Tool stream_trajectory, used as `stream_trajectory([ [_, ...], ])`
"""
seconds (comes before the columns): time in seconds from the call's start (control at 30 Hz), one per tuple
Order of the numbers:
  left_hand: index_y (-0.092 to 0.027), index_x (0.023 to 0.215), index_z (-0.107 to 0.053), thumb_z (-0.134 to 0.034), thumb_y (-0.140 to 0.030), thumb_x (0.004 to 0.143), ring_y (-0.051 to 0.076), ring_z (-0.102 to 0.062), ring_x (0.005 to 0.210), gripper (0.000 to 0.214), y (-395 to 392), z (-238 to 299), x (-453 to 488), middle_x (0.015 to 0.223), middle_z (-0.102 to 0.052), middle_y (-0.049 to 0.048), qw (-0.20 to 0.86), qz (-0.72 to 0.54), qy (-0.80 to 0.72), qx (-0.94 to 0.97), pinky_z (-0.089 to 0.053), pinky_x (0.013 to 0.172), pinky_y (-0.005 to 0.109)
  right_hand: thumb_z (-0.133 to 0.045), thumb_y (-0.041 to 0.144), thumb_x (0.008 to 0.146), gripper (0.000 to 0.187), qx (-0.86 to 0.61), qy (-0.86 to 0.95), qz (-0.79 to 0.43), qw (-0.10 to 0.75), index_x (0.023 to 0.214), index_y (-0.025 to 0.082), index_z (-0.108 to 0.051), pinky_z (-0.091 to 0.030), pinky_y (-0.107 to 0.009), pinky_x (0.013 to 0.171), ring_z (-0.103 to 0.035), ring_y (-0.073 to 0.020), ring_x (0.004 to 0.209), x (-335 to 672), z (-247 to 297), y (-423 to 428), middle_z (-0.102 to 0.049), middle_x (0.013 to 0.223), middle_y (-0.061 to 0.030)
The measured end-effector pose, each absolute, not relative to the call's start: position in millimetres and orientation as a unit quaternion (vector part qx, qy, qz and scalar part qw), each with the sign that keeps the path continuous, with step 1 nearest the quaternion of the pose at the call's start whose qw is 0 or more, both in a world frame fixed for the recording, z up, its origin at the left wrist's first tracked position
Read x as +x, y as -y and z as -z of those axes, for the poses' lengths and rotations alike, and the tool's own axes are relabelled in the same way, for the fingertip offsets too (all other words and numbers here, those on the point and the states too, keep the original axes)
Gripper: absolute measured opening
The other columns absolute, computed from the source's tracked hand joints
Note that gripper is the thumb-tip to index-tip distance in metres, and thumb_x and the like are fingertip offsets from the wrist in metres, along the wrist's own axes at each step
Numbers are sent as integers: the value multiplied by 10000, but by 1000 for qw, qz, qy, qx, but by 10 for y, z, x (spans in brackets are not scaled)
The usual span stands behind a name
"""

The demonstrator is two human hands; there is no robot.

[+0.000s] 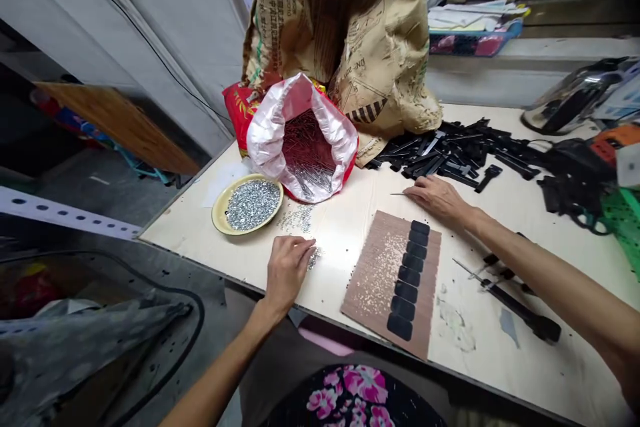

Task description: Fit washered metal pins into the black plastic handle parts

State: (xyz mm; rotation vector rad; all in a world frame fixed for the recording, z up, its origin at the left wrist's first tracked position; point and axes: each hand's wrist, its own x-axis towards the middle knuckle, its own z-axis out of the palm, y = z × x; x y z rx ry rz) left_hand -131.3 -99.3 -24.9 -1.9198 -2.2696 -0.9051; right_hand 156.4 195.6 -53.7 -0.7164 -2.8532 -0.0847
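Observation:
My left hand [287, 270] is closed in a pinch over the table, its fingertips beside a small cluster of silver metal bits [314, 257]. Whatever lies between those fingers is too small to name. My right hand [440, 198] grips a thin metal pin [398, 194], which pokes out to the left of the fingertips, just in front of a heap of black plastic parts [450, 150]. Between the hands lies a brown board [367, 283] bearing a column of black rounded pieces [409, 273] and pale specks. A yellow dish [219, 223] holds many small silver pieces.
An open red bag [351, 159] full of thin metal pins leans against a large brown paper sack [385, 73]. Long tool-like black parts [523, 310] lie under my right forearm. A kettle [570, 97] and scissors [593, 220] are at the right.

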Motion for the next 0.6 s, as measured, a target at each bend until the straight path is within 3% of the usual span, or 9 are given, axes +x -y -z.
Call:
stream_trajectory([
  [0.23, -230, 913, -693, -465, -265, 901, 230, -484, 821, 231, 896, 349, -1197, 819, -619, 83, 8, 188, 703, -685, -440, 684, 355, -420, 295, 932, 287, -343, 915, -22, 210, 1060, 194, -656, -434, -277, 644, -578, -183, 836, 1450, 166, -1560, -592, 1050, -84],
  [0.33, -223, 867, -689, -475, -280, 895, 235, -497, 824, 223, 872, 337, -1200, 803, -627, 84, -28, 226, 709, -667, -427, 710, 376, -430, 324, 938, 286, -326, 911, -98, 232, 1031, 196, -669, -474, -290, 654, -594, -178, 814, 1313, -20, -1167, -614, 1009, -69],
  [0.47, -204, 868, -696, -596, -367, 817, 204, -562, 796, 198, 785, 243, -1160, 817, -663, 64, -245, 434, 716, -489, -452, 707, 340, -439, 287, 938, 259, -285, 902, -205, 249, 1026, 205, -668, -496, -295, 631, -596, -162, 774, 1084, -148, -572, -628, 971, -60],
  [0.6, -132, 845, -683, -734, -358, 690, 121, -586, 648, 279, 669, 93, -986, 751, -672, 46, -506, 602, 582, -208, -484, 645, 262, -448, 266, 934, 244, -272, 903, -213, 254, 1013, 202, -669, -477, -281, 673, -599, -155, 785, 902, -197, -206, -636, 949, -55],
])
